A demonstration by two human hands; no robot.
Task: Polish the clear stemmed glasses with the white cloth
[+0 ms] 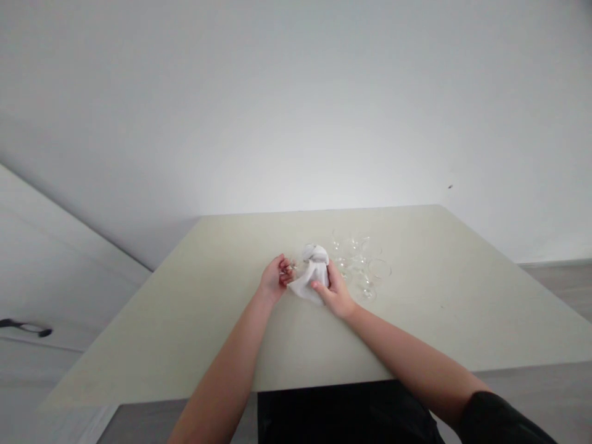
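Observation:
My left hand (277, 276) is closed, its fingers curled round the clear base or stem of a wine glass (296, 266). The glass looks tilted on its side, its bowl towards my right hand. A white cloth (309, 285) is in my right hand (337, 292), which is closed round it at the bowl end of the glass. Part of the cloth is bunched up at the top and a corner hangs towards my left fingers. Cloth and fingers hide most of the bowl. Just right of my right hand, several clear stemmed glasses (356, 262) stand close together.
The pale table (222, 345) reaches back to a plain white wall (296, 111). Its front edge lies close to my body. At the left is a white door or cabinet front with a black handle (28, 327). Grey floor (562, 287) shows beyond the right edge.

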